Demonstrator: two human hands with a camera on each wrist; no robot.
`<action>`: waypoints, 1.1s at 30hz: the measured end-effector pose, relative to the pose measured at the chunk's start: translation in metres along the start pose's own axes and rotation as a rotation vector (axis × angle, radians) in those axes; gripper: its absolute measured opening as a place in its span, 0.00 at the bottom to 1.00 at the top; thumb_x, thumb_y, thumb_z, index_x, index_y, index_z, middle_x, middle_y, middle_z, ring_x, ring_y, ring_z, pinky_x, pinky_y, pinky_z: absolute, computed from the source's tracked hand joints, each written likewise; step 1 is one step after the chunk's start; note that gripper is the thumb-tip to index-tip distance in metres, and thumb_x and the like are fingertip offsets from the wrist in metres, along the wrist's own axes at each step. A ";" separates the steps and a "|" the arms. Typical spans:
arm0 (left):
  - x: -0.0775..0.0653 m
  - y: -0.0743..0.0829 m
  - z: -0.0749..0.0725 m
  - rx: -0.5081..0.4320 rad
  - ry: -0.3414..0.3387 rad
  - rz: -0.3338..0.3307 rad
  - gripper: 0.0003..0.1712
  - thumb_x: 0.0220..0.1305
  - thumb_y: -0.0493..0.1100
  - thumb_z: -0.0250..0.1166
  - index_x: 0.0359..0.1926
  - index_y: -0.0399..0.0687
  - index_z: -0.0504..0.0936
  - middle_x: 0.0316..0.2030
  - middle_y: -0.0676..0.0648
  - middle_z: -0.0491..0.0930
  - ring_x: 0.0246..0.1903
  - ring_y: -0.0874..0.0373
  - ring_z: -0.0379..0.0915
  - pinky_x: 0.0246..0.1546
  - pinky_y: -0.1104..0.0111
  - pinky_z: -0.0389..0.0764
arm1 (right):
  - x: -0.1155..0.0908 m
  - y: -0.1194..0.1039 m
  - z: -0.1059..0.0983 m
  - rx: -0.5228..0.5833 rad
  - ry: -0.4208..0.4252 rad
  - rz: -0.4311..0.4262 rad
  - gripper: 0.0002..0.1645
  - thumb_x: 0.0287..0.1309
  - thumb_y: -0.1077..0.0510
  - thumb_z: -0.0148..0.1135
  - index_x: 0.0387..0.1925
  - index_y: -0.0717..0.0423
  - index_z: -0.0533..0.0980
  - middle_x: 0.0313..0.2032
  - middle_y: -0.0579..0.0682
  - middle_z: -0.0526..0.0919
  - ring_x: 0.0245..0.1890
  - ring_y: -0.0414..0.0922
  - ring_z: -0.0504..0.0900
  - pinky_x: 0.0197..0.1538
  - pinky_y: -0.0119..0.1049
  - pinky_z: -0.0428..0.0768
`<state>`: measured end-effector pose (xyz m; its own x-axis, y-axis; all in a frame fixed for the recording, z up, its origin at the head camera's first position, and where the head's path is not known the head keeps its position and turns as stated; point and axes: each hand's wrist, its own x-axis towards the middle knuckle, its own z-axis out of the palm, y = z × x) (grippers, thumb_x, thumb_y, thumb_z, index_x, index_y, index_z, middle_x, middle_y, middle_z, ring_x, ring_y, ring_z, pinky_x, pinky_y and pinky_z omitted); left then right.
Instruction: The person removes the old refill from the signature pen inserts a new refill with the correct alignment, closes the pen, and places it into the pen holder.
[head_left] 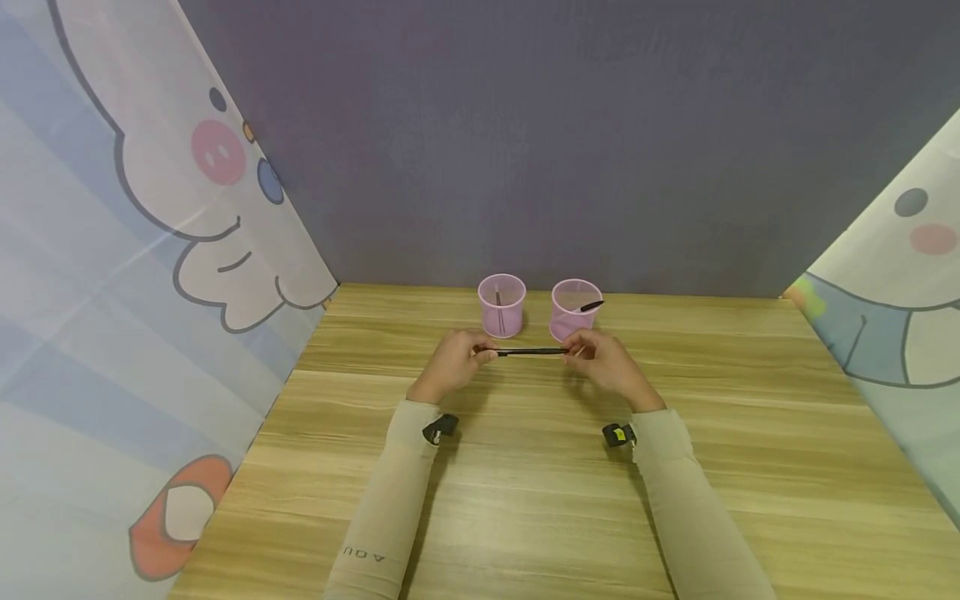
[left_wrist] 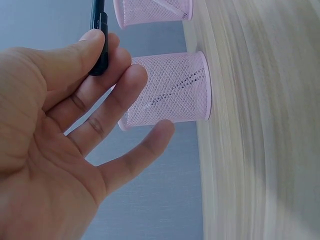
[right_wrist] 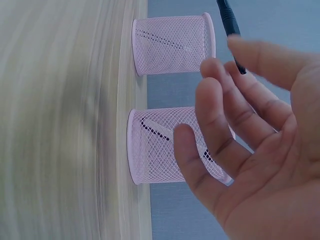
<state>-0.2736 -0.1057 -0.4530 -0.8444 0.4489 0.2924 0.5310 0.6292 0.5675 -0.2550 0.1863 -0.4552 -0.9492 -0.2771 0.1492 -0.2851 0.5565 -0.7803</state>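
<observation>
A black pen point(head_left: 534, 352) stretches level between my two hands over the table, in front of two pink mesh cups. My left hand point(head_left: 455, 363) pinches its clip end between thumb and fingers; in the left wrist view the pen's clip point(left_wrist: 103, 30) shows above the thumb. My right hand point(head_left: 603, 365) pinches the other, tapered end point(right_wrist: 241, 65), with its lower fingers spread loosely. Behind the left hand stands the left cup point(head_left: 512, 321) with thin dark sticks in it. Behind the right hand, the right cup point(head_left: 564, 325) holds a black-and-white pen point(head_left: 592, 306) that leans out over its rim.
The wood-grain table point(head_left: 525, 500) runs up to a dark grey wall panel point(head_left: 525, 142) close behind the cups. Cartoon-printed curtains point(head_left: 112, 333) hang along both sides. A small black camera is strapped at each wrist.
</observation>
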 end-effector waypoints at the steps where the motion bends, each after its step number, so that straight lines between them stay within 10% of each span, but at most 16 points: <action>1: 0.000 0.000 -0.001 0.001 -0.003 -0.005 0.04 0.66 0.38 0.70 0.38 0.43 0.89 0.37 0.47 0.88 0.32 0.60 0.78 0.36 0.67 0.80 | 0.000 0.000 0.000 0.003 -0.007 0.003 0.07 0.64 0.62 0.69 0.43 0.58 0.82 0.37 0.55 0.86 0.36 0.45 0.81 0.41 0.36 0.78; 33: -0.001 0.005 -0.007 0.039 -0.018 -0.046 0.06 0.67 0.41 0.69 0.39 0.46 0.90 0.41 0.49 0.89 0.33 0.60 0.78 0.38 0.67 0.80 | 0.000 0.002 0.001 0.073 -0.067 0.046 0.15 0.76 0.57 0.55 0.37 0.64 0.80 0.34 0.59 0.85 0.35 0.51 0.81 0.38 0.32 0.79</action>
<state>-0.2705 -0.1071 -0.4452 -0.8669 0.4298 0.2525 0.4941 0.6736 0.5497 -0.2557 0.1866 -0.4576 -0.9494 -0.3055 0.0734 -0.2287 0.5119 -0.8280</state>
